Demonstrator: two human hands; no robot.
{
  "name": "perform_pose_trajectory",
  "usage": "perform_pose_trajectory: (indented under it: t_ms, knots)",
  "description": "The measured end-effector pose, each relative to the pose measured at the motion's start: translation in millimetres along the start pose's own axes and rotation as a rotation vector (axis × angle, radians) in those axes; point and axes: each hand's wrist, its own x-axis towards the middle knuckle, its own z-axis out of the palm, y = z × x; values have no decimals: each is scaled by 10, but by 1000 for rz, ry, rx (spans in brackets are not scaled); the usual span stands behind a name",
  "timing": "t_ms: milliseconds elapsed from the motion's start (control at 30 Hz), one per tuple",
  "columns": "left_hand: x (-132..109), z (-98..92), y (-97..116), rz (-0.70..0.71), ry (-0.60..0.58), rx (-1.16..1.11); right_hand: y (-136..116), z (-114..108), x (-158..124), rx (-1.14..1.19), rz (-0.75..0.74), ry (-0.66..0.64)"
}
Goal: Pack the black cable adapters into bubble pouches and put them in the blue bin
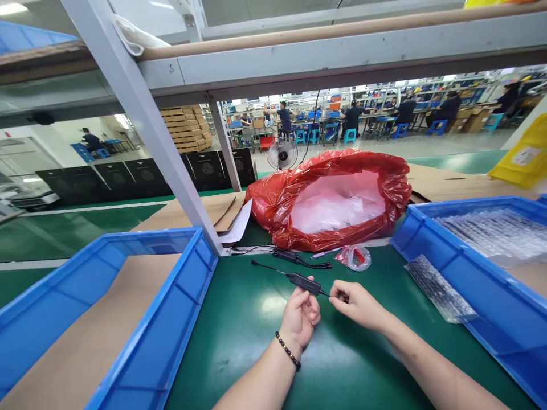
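My left hand [301,313] is closed around a small black adapter with thin cables [304,282], held just above the green table [256,319]. Its lead runs off to the left. My right hand [356,304] pinches the cable end coming out of the adapter's right side. A second black adapter with cables [290,256] lies on the table a little farther back. A beaded bracelet sits on my left wrist.
A red plastic bag [333,196] full of clear bags lies behind. Blue bins flank me: left bin [141,341] lined with cardboard, right bin [470,273] holding clear packets. A grey shelf post [171,165] rises at left. A tape roll [356,257] and pen lie nearby. People work far behind.
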Motion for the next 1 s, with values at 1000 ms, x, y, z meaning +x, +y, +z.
perform_pose_trajectory:
  t_ms: [1000]
  knots:
    - [-133,172,-31,324,189,414,-1,531,-150,747,195,-284]
